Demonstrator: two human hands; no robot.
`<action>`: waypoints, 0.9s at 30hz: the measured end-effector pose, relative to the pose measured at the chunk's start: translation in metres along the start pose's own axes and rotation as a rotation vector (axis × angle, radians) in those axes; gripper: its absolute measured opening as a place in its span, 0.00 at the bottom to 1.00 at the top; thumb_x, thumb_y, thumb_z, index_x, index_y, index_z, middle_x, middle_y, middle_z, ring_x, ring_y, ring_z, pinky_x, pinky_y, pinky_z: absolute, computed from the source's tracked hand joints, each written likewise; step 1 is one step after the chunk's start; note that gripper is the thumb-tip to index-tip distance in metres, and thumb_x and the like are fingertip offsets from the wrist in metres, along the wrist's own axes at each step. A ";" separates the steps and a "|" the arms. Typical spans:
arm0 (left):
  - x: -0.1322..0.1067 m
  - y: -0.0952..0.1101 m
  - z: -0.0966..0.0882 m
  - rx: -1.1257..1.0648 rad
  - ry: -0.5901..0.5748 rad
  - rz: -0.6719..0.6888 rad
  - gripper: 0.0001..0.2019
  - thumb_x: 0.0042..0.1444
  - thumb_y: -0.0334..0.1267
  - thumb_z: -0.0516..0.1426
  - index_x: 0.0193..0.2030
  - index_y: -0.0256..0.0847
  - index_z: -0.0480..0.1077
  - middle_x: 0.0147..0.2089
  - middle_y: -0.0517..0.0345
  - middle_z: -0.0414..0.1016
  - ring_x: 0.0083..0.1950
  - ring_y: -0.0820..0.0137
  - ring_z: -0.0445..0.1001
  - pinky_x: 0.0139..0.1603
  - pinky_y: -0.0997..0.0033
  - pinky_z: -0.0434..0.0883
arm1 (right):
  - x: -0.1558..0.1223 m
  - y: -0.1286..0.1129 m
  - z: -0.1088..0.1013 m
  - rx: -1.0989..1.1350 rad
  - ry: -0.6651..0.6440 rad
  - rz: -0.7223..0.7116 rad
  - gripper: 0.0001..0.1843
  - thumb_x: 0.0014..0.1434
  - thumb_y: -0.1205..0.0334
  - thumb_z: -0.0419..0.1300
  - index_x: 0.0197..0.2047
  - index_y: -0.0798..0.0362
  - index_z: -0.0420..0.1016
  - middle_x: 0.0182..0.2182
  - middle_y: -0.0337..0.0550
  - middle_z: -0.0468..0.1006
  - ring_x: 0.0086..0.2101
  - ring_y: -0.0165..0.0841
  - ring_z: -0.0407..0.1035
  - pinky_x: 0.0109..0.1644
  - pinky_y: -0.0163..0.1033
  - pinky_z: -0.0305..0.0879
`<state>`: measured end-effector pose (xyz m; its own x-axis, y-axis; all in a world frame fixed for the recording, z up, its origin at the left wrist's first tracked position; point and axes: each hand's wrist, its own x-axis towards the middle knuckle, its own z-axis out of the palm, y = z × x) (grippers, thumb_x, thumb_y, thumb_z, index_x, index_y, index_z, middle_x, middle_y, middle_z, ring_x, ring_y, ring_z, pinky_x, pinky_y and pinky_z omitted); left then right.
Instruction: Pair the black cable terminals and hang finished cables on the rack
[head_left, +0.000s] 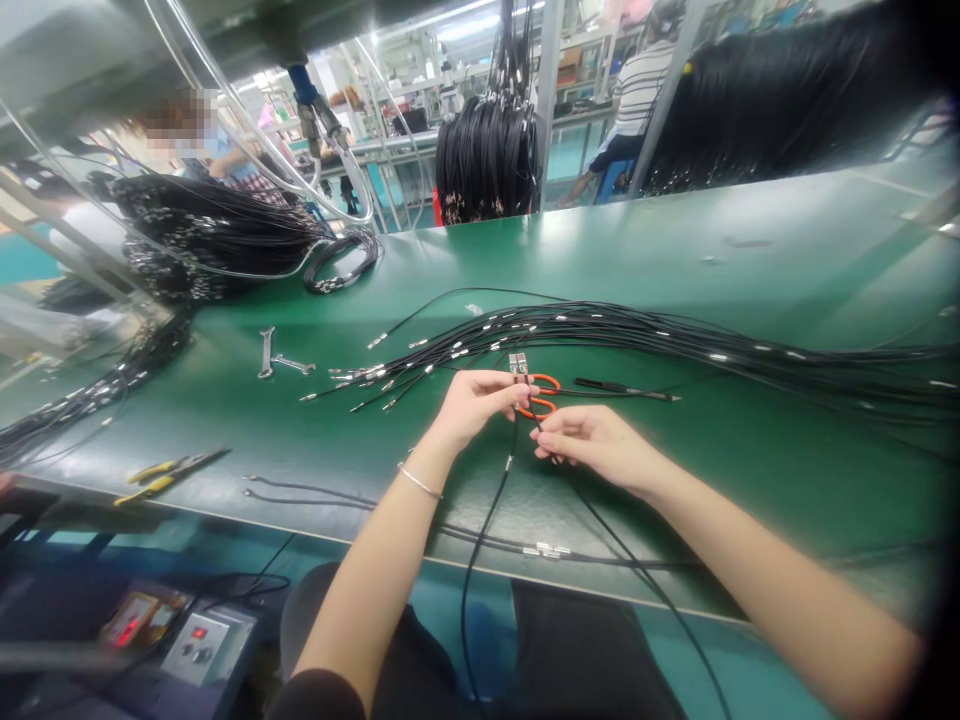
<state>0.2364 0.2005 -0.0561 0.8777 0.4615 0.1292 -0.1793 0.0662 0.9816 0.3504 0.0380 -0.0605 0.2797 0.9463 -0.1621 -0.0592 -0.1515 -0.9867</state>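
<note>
Between the fingers of my left hand (487, 398) are the ends of two black cables, their silver metal connectors (518, 364) side by side above the fingertips. My right hand (589, 440) pinches one black cable (600, 520) a little below those ends. From my hands the cables hang down past the table's front edge. Orange-handled scissors (546, 382) lie behind my fingers, partly hidden. A thin black tool (626, 389) rests just to their right. Beyond my hands a bundle of black cables (600, 325) with silver ends stretches across the green table (360, 435).
Two wrenches (267, 352) and yellow-handled pliers (169, 474) lie at left. More cables (465, 535) run along the front edge. A cable coil (341, 262) and hanging cable bundles (487, 160) stand at the back. Control boxes (206, 645) sit below left. Other people (645, 85) sit beyond.
</note>
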 end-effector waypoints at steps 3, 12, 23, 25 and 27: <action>-0.002 -0.001 0.002 -0.021 -0.010 0.002 0.13 0.50 0.42 0.69 0.39 0.35 0.82 0.41 0.45 0.82 0.34 0.70 0.77 0.33 0.74 0.74 | 0.002 0.002 0.002 -0.011 0.003 -0.003 0.23 0.46 0.45 0.72 0.32 0.59 0.78 0.27 0.47 0.80 0.25 0.28 0.68 0.29 0.33 0.61; -0.005 -0.003 0.008 -0.054 0.001 -0.083 0.18 0.49 0.45 0.69 0.40 0.31 0.80 0.37 0.45 0.82 0.31 0.67 0.80 0.32 0.70 0.78 | 0.005 0.004 0.000 -0.057 -0.010 -0.001 0.25 0.45 0.43 0.72 0.33 0.59 0.80 0.28 0.48 0.80 0.24 0.28 0.69 0.27 0.32 0.62; -0.021 -0.012 0.041 -0.068 -0.195 -0.342 0.19 0.45 0.44 0.71 0.37 0.30 0.79 0.34 0.46 0.81 0.29 0.68 0.80 0.29 0.72 0.78 | 0.000 -0.011 -0.017 -0.056 0.365 -0.222 0.28 0.46 0.39 0.71 0.18 0.57 0.71 0.13 0.33 0.59 0.18 0.22 0.49 0.22 0.33 0.43; -0.022 -0.012 0.042 -0.075 -0.192 -0.351 0.18 0.45 0.43 0.71 0.37 0.30 0.79 0.33 0.46 0.81 0.29 0.68 0.80 0.28 0.73 0.78 | -0.001 -0.012 -0.016 -0.067 0.377 -0.204 0.28 0.44 0.40 0.71 0.17 0.57 0.71 0.13 0.33 0.58 0.18 0.22 0.48 0.22 0.33 0.43; -0.022 -0.012 0.042 -0.089 -0.188 -0.361 0.17 0.46 0.42 0.71 0.37 0.31 0.79 0.33 0.47 0.81 0.29 0.68 0.80 0.28 0.73 0.78 | -0.002 -0.013 -0.016 -0.092 0.387 -0.197 0.29 0.45 0.39 0.71 0.16 0.57 0.69 0.13 0.33 0.59 0.18 0.22 0.49 0.22 0.34 0.43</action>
<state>0.2375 0.1523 -0.0647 0.9555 0.2261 -0.1894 0.1243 0.2738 0.9537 0.3663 0.0338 -0.0474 0.6161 0.7859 0.0531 0.1120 -0.0207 -0.9935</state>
